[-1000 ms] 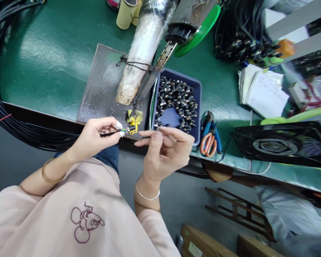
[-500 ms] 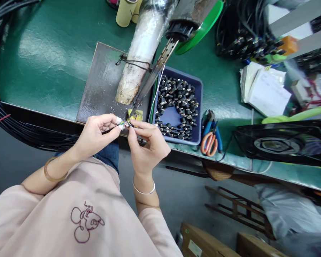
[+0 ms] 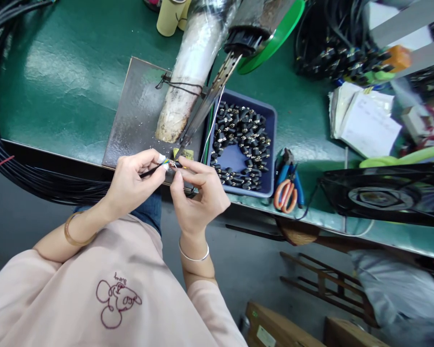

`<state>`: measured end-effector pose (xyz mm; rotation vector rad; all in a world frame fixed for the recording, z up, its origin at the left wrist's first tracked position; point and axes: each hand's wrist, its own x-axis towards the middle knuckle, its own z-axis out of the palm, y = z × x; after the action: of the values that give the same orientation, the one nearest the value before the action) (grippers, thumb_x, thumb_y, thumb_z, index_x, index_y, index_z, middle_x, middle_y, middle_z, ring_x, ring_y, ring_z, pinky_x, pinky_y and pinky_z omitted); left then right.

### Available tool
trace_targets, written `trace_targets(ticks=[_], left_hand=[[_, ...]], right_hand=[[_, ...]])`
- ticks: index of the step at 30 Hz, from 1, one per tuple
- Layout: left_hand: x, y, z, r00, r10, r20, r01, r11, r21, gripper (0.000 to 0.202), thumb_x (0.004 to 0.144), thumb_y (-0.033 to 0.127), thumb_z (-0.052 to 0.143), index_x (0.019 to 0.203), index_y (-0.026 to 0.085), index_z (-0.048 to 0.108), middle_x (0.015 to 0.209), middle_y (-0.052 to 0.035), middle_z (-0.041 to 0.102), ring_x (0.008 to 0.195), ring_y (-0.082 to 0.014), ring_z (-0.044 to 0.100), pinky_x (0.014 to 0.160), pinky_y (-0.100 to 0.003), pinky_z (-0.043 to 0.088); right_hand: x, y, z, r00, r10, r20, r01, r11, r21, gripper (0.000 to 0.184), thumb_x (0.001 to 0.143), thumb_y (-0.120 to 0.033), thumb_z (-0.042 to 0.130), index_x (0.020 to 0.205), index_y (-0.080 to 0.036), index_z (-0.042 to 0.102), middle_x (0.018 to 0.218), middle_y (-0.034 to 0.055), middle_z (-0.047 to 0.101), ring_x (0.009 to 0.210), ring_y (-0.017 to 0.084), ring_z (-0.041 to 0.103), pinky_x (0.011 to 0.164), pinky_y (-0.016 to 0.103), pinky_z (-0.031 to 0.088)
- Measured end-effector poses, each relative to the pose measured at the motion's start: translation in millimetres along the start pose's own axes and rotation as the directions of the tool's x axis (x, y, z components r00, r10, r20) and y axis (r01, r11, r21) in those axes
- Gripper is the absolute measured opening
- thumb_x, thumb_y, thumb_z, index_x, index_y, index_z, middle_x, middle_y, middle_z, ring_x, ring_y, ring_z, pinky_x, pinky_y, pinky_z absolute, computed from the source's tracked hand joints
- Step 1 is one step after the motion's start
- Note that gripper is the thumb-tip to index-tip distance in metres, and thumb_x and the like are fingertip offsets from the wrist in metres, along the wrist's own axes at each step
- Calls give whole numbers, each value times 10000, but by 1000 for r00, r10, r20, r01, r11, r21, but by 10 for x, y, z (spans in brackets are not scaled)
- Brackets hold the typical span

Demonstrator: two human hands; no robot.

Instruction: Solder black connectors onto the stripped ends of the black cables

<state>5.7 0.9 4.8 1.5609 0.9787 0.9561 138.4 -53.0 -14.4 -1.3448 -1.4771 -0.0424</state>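
Observation:
My left hand (image 3: 132, 185) pinches the end of a thin black cable (image 3: 150, 170) whose coloured wire tips stick out past my taped fingertip. My right hand (image 3: 198, 195) is closed, its thumb and forefinger pressed on a small black part right at those wire tips. Both hands meet at the front edge of the dark metal plate (image 3: 137, 115), just below the tip of a slanted metal tool (image 3: 206, 103) and a yellow pad (image 3: 183, 154). A blue tray (image 3: 271, 144) of several small black connectors lies just right of my hands.
Green bench mat (image 3: 65, 72) with thick black cable bundles (image 3: 7, 159) at its left edge. Blue and orange cutters (image 3: 287, 185) lie right of the tray, papers (image 3: 365, 125) and a black fan (image 3: 383, 195) further right. A foil-wrapped pipe (image 3: 191, 72) leans over the plate.
My right hand came from beside the blue tray to the cable end and closed on a small part there. The left hand kept its pinch and barely moved.

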Motion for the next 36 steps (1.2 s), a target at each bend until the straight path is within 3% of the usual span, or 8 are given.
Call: trace_targets(ticks=[9, 16, 24, 31, 36], left_hand=[[22, 12, 2, 998, 60, 12, -61, 995, 80, 183, 828, 171, 560, 651, 151, 516, 576, 53, 427, 538, -58, 343, 492, -192, 286], [34, 4, -6, 999, 40, 37, -41, 999, 30, 170, 835, 179, 558, 670, 157, 524, 584, 46, 462, 524, -63, 387, 493, -200, 311], [39, 8, 6, 993, 122, -2, -120, 982, 145, 208, 851, 157, 585, 651, 153, 525, 560, 66, 379, 518, -55, 311, 480, -198, 273], [41, 53, -2, 984, 179, -3, -176, 971, 164, 184, 849, 124, 591, 669, 150, 559, 562, 64, 424, 508, -52, 326, 472, -193, 276], [43, 71, -19, 987, 158, 2, -157, 975, 160, 182, 847, 140, 589, 666, 148, 574, 556, 57, 443, 504, -55, 337, 470, -192, 290]], right_hand=[[32, 24, 7, 1000, 6, -3, -6, 1000, 14, 161, 859, -84, 675, 860, -222, 593, 947, 16, 764, 888, 157, 760, 721, 270, 648], [29, 47, 21, 999, 42, 5, -42, 998, 45, 157, 865, -85, 667, 849, -222, 591, 962, 16, 761, 886, 155, 756, 736, 281, 649], [26, 38, 26, 999, -30, -19, 29, 999, -27, 169, 839, -76, 697, 875, -215, 607, 992, 29, 776, 895, 151, 754, 769, 268, 644], [65, 27, 21, 999, -46, -26, 44, 997, -69, 145, 854, -104, 696, 861, -223, 614, 965, 13, 773, 892, 163, 755, 766, 304, 642], [83, -10, 9, 999, -32, -15, 31, 997, -76, 144, 854, -107, 699, 854, -223, 614, 963, 16, 776, 897, 165, 758, 760, 299, 642]])
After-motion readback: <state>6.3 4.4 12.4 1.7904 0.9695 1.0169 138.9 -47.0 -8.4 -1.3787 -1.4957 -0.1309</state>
